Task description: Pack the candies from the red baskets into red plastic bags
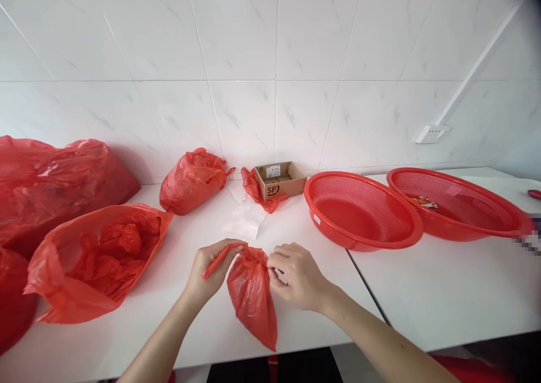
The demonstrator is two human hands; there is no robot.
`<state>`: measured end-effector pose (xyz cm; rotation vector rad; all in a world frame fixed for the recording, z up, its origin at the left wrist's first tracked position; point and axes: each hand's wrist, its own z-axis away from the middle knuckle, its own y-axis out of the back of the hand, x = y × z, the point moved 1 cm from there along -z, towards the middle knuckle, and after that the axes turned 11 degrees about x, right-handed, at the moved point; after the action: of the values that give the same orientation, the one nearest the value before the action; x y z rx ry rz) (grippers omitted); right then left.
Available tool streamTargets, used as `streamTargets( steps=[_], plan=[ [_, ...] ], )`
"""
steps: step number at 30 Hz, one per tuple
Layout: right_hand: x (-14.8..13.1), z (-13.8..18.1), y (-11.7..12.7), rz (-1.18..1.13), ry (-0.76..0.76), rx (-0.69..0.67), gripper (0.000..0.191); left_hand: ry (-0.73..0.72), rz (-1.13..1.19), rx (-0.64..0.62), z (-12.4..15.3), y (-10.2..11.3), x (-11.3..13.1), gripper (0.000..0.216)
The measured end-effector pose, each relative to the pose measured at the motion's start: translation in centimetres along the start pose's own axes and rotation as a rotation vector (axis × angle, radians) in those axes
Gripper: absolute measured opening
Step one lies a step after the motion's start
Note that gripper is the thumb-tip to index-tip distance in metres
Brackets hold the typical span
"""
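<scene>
Between my two hands a small red plastic bag [252, 295] rests at the front of the white table, its top gathered and twisted. My left hand [211, 267] is closed on one handle of the bag, and a strip of it runs across the palm. Pinched at the other side of the gathered neck, my right hand [291, 273] has its fingertips on the plastic. The bag's lower part bulges a little toward the table edge; what is inside cannot be made out.
An open red bag [51, 276] holding crumpled red bags lies left, near a larger red bag [101, 169]. Behind stand a tied red bag [190, 183] and an open cardboard box [279, 190]. Two red baskets, one nearer [359, 242] and one farther [456, 234], stand right.
</scene>
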<state>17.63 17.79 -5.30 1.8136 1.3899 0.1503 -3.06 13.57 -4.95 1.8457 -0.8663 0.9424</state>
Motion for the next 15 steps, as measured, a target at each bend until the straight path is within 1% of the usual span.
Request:
streamTargets(
  steps=[2, 4, 6, 9, 10, 11, 12, 13, 15],
  plan=[
    [-0.1, 0.4, 0.1, -0.068, -0.068, -0.029, 0.013, 0.004, -0.005, 0.021, 0.1, 0.2, 0.1, 0.025],
    [0.1, 0.6, 0.2, -0.135, -0.122, -0.031, 0.012, 0.007, -0.011, 0.011, 0.3, 0.3, 0.6, 0.025],
    [0.4, 0.6, 0.3, -0.236, -0.163, 0.002, 0.01, -0.011, -0.016, -0.047, 0.4, 0.5, 1.3, 0.023],
    [0.8, 0.3, -0.3, -0.418, -0.18, 0.048, 0.028, -0.086, -0.02, -0.157, 0.4, 0.4, 2.5, 0.022],
    [0.8, 0.3, -0.7, -0.463, -0.176, 0.043, 0.028, -0.117, -0.02, -0.174, 0.4, 0.3, 2.8, 0.022],
    [0.8, 0.2, -1.2, -0.49, -0.171, 0.035, 0.024, -0.139, -0.014, -0.169, 0.4, 0.1, 3.1, 0.022],
    [0.6, 0.2, -1.6, -0.497, -0.172, 0.029, 0.018, -0.15, 0.002, -0.142, 0.4, -0.1, 3.4, 0.022],
    [0.4, 0.2, -2.0, -0.494, -0.176, 0.026, 0.016, -0.157, 0.027, -0.101, 0.5, -0.3, 3.7, 0.022],
    [-0.1, 0.2, -2.6, -0.484, -0.2, 0.032, 0.021, -0.149, 0.087, 0.022, 0.8, -0.9, 4.2, 0.02]
  ],
)
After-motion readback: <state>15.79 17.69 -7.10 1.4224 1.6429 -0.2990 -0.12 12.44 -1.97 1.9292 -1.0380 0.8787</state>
